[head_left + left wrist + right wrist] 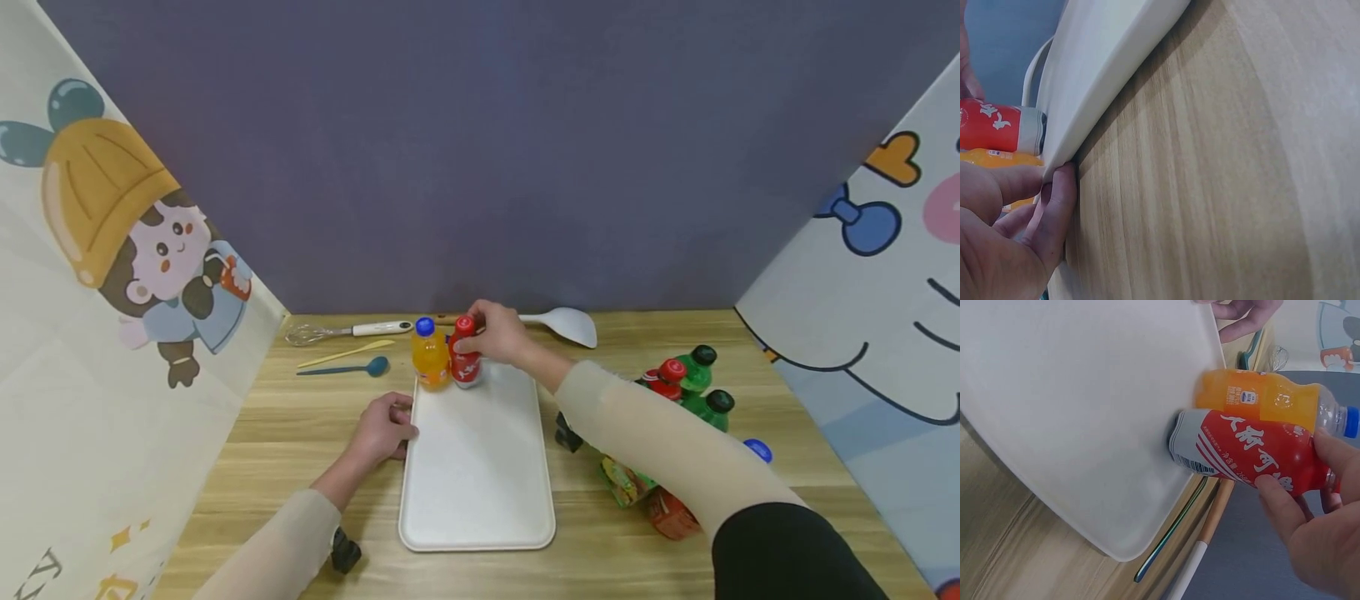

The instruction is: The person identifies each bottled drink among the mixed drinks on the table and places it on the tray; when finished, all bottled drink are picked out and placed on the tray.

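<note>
A white tray (pixel 480 467) lies on the wooden table. At its far edge stand an orange bottle (pixel 430 357) with a blue cap and a red bottle (pixel 465 354) with a red cap, side by side. My right hand (pixel 498 332) grips the red bottle (pixel 1254 450) near its top; the bottle stands on the tray (pixel 1072 412) beside the orange bottle (pixel 1260 397). My left hand (pixel 384 429) rests at the tray's left edge, fingers (pixel 1054 212) touching the rim (pixel 1104 81).
A whisk (pixel 345 332), a yellow spoon (pixel 345 354), a blue spoon (pixel 352 367) and a white ladle (pixel 566 323) lie along the back. Red and green bottles (pixel 693 383) and lying bottles (pixel 645 492) cluster right of the tray. Printed screens flank the table.
</note>
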The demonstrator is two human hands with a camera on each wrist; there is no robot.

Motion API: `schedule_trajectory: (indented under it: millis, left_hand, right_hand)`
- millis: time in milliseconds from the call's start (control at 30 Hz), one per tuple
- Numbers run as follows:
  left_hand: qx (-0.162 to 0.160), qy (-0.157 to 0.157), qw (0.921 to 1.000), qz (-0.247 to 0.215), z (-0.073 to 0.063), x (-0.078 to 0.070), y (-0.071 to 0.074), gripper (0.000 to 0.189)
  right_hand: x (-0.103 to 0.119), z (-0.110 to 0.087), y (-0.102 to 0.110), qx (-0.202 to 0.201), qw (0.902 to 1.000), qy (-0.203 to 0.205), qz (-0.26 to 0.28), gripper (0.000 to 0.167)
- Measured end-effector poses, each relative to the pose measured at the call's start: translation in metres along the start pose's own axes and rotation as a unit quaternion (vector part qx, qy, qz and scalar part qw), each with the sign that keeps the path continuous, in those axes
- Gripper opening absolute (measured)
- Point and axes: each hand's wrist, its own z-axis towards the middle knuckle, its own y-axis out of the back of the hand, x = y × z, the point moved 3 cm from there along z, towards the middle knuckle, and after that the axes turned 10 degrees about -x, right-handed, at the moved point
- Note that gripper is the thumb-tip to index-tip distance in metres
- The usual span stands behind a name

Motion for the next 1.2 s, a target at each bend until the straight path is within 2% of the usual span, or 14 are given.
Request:
schedule_trajectory:
  millis: [200,767,967,1200]
  left_hand:
    - [-0.006,-0.005,1.0000,0.004,0.000,-0.001,0.000,0.051]
    - [0.001,0.022,0.9997,0.010,-0.004,-0.006,0.002,0.057]
    - [0.007,0.031,0.9995,0.005,-0.004,-0.004,0.002,0.056]
    - [0.011,0.028,0.9995,-0.002,0.000,0.000,0.004,0.056]
  right_hand:
    - [-0.002,-0.001,0.000,0.004,1.0000,0.005,0.003,0.039]
    - [-0.003,0.000,0.001,0.018,0.9998,0.006,0.001,0.040]
    - [-0.002,0.000,0.008,0.056,0.9981,0.022,-0.010,0.045]
    - [0.006,-0.005,0.027,0.095,0.9929,0.055,-0.046,0.055]
